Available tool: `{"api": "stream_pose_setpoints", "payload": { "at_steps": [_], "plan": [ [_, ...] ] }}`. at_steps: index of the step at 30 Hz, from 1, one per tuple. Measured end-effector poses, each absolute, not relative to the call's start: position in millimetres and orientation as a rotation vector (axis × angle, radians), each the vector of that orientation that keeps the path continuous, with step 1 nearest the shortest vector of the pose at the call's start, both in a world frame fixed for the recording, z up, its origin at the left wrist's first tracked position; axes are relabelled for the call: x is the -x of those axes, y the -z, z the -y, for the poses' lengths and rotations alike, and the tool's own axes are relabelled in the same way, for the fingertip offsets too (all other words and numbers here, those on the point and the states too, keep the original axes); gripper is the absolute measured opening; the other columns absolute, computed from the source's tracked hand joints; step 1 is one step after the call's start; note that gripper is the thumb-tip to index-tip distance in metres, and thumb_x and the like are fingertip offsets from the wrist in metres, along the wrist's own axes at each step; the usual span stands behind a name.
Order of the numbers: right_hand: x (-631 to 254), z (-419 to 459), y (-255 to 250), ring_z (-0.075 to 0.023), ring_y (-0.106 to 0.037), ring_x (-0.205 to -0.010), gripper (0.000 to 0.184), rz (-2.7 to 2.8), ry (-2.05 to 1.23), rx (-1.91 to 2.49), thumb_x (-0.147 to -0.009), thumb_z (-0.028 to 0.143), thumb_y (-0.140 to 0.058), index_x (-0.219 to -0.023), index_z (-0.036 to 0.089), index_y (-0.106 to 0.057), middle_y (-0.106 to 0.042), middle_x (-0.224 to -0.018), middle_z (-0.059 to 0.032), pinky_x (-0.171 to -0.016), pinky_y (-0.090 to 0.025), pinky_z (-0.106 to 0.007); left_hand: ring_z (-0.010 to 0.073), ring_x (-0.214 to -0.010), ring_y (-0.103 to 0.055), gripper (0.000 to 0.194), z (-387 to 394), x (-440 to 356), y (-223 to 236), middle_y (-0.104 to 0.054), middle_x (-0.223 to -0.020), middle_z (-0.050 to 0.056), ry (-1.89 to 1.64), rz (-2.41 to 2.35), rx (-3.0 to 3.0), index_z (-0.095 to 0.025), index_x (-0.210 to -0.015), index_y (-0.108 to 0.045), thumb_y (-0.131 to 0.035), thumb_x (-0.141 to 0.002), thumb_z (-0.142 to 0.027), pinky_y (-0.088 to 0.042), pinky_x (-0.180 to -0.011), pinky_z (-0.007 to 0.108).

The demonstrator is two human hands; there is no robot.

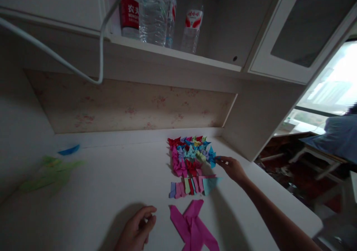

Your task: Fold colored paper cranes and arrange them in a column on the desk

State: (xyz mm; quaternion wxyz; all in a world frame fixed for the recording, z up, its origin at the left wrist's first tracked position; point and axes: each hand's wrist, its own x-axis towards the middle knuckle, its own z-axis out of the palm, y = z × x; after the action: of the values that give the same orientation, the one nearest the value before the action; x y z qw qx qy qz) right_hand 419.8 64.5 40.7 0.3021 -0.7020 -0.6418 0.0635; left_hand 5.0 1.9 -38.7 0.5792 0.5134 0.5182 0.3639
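My right hand reaches to the back right of the white tabletop. Its thumb and fingers pinch the edge of a blue folded-paper figure, at the right side of a cluster of colourful origami figures. Nearer the front, my left hand hovers over or rests on the table with loosely bent fingers, a gap between thumb and forefinger, and nothing visible between them. To its right lies a large magenta origami piece. Between that piece and the cluster sits a row of folded paper strips, with a light teal one at its right end.
A blurred yellow-green paper shape and a small blue paper boat are at the left. Overhead, a shelf carries plastic bottles, and a white cable hangs in front. The table's right edge drops toward the floor.
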Motion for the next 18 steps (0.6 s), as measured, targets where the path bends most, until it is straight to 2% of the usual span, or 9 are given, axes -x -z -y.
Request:
{"api": "stream_pose_setpoints", "payload": {
  "at_steps": [3, 10, 14, 18],
  "plan": [
    [-427, -74, -37, -0.0215, -0.067, -0.072, 0.030, 1.801, -0.219, 1.892, -0.084, 0.038, -0.052, -0.092, 0.023, -0.076, -0.076, -0.084, -0.0052, -0.068, -0.046, -0.029, 0.0079, -0.041, -0.045, 0.067, -2, -5, 38, -0.062, -0.075, 0.002, -0.844, -1.209, -1.196, -0.016, -0.098, -0.066, -0.063, -0.062, -0.072, -0.032, -0.037, 0.020],
    [-427, -103, -19, -0.0211, -0.067, -0.074, 0.022, 1.957, -0.225, 1.992, -0.080, 0.028, -0.054, -0.083, 0.026, -0.076, -0.075, -0.079, -0.0032, -0.068, -0.043, -0.028, 0.0091, -0.039, -0.040, 0.067, -4, -6, 38, -0.048, -0.050, -0.005, -0.845, -1.224, -1.208, -0.015, -0.096, -0.067, -0.061, -0.063, -0.073, -0.030, -0.036, 0.020],
    [-425, -112, -9, -0.0203, -0.067, -0.074, 0.021, 2.013, -0.255, 2.016, -0.079, 0.025, -0.055, -0.083, 0.026, -0.076, -0.075, -0.080, -0.0031, -0.068, -0.043, -0.027, 0.0084, -0.039, -0.041, 0.062, -3, -7, 38, -0.049, -0.053, -0.005, -0.830, -1.210, -1.215, -0.015, -0.095, -0.066, -0.061, -0.066, -0.070, -0.030, -0.037, 0.019],
    [-418, -116, -4, -0.0212, -0.068, -0.076, 0.023, 2.048, -0.291, 2.003, -0.079, 0.025, -0.054, -0.086, 0.026, -0.076, -0.075, -0.081, -0.0037, -0.069, -0.045, -0.028, 0.0051, -0.037, -0.038, 0.055, -3, -6, 38, -0.058, -0.065, -0.001, -0.852, -1.210, -1.223, -0.015, -0.093, -0.065, -0.060, -0.071, -0.065, -0.028, -0.035, 0.018]
  ]
}}
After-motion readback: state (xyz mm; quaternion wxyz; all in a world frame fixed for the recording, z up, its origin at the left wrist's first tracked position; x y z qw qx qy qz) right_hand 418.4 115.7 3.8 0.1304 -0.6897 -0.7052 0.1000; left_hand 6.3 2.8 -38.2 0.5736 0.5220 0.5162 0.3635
